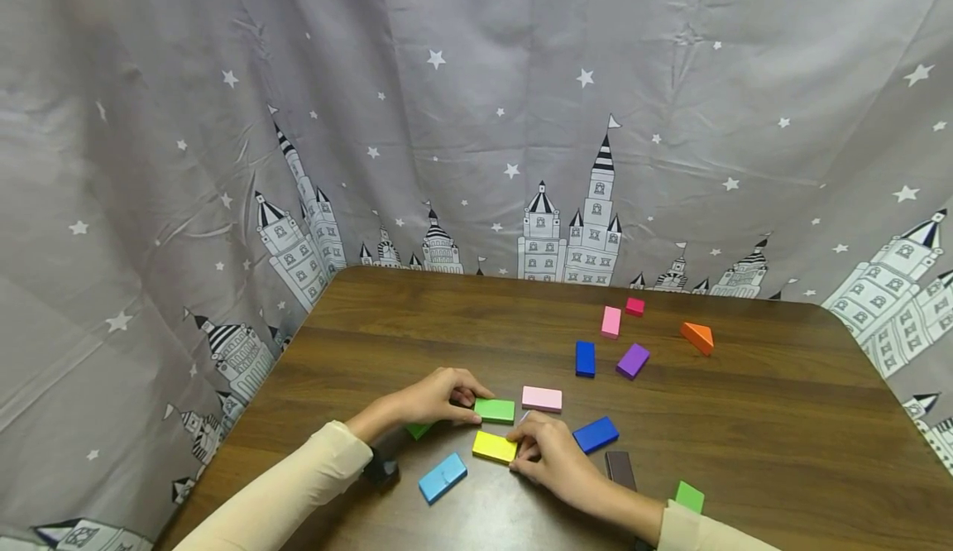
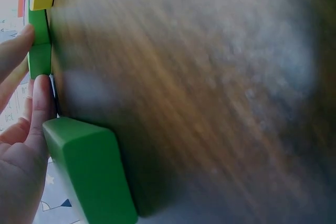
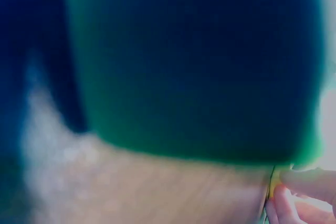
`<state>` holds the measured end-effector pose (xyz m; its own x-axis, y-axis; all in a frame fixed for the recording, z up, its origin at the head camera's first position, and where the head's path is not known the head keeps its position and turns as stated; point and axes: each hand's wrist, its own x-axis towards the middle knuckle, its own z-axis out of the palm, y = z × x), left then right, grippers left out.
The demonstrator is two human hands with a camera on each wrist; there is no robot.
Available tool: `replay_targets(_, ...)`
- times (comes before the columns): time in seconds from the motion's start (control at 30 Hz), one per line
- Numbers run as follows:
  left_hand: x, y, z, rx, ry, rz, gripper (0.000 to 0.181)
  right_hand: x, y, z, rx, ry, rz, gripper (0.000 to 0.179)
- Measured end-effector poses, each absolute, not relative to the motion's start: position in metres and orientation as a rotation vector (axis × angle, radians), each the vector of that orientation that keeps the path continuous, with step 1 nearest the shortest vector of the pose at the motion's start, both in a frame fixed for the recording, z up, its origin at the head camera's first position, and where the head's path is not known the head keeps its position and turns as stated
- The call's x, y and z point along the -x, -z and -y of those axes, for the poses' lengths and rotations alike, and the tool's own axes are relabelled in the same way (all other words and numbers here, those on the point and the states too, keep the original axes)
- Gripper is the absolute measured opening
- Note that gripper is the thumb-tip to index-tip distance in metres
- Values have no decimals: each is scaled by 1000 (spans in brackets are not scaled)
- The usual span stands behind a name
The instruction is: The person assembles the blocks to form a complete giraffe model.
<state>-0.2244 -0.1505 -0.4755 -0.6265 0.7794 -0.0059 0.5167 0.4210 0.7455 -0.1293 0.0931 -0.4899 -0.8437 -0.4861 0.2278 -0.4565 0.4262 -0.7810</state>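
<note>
Yellow block lies left of the right hand, end pinched.

A bright-green rectangular block lies flat at twelve o'clock from a slightly angled, flat-lying yellow rectangular block.

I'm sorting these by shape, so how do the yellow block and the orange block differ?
The yellow block is rectangular; the orange block is triangular. The right hand pinches the yellow block at one end, while no hand touches the orange block. The yellow block is nearer the person; the orange block lies farther back and to the right. Each is a single plain colour.
</note>
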Motion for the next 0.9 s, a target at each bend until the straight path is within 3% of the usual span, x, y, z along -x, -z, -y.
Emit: replay_targets(0.9,224,473,148,-1152,-993,-2346,31,148,484,-91,845,1392,-2627,23)
